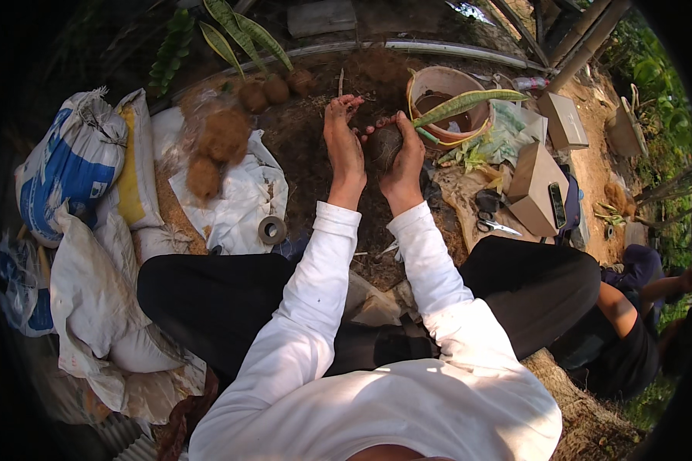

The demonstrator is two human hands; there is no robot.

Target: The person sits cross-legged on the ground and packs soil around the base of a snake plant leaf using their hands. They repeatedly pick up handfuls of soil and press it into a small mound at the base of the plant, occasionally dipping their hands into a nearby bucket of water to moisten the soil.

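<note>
A round brown soil ball [383, 147], with what looks like thread around it, rests against the palm of my right hand [407, 163]. The fingers of that hand curl over its far side. A long green leaf with yellow edges [469, 105] stretches rightward from behind my right thumb, over a bucket; where its base joins is hidden. Just left of the ball, my left hand [344, 150] is raised with its palm turned inward and its fingers loosely bent and apart. Nothing shows in it. Dark soil lies beneath both hands.
A pink bucket [426, 81] stands beyond my right hand. Scissors [498, 227], cardboard boxes [532, 184] and a phone [556, 204] lie to the right. Brown fibre balls [224, 137], a tape roll [271, 230] and sacks [73, 161] are leftward. Another person's arm [617, 306] shows at right.
</note>
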